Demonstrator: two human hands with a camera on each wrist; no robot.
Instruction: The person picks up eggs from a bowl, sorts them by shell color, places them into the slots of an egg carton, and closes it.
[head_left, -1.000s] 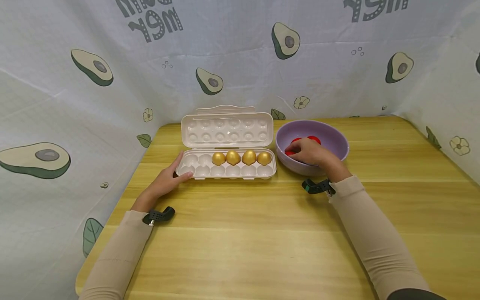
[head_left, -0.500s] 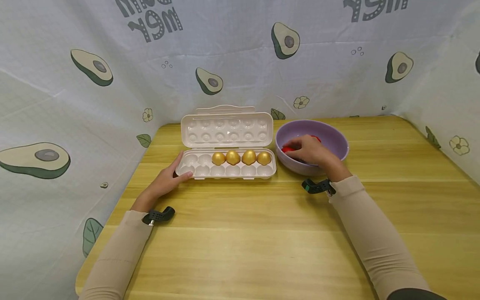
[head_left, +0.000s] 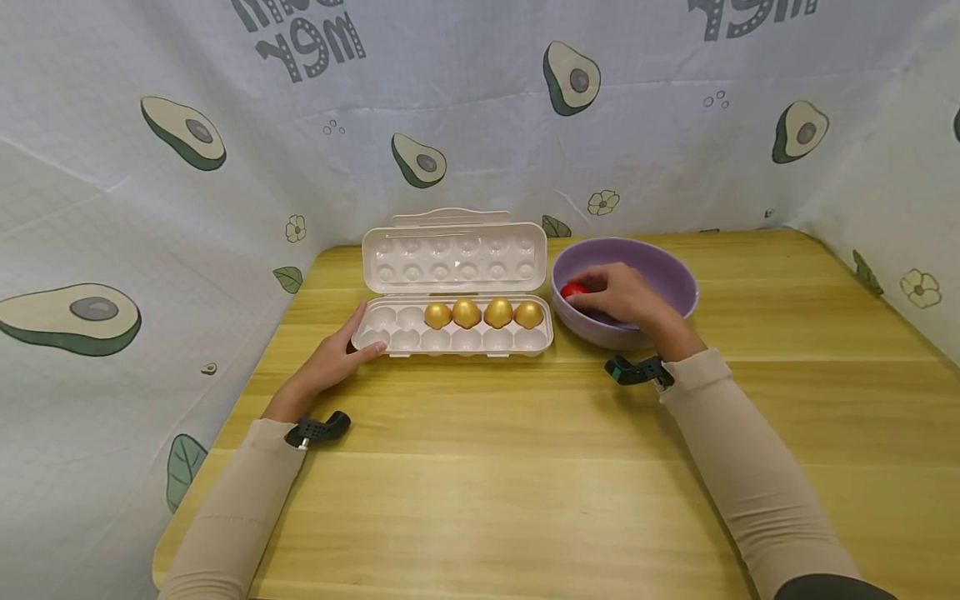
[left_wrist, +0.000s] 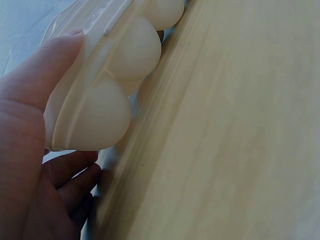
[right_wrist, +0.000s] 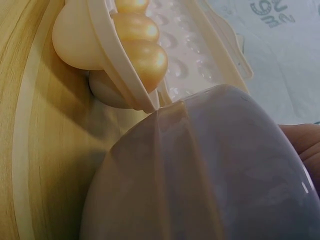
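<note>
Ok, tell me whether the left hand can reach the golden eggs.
Probably yes, after letting go of the carton: the lid stands open, and only empty cups lie between the left hand and the eggs.

Bit of R hand (right_wrist: 306, 147) visible past rim of pale purple bowl (right_wrist: 215, 170), rest hidden. Across bowl from hand: egg box (right_wrist: 77, 37), approx. 3 gold eggs (right_wrist: 150, 65) showing, lid (right_wrist: 212, 42) open; can't tell if box & bowl touch. Wood counter (right_wrist: 27, 150) farther from hand; cloth (right_wrist: 287, 75) w/ grey lettering beyond lid.
</note>
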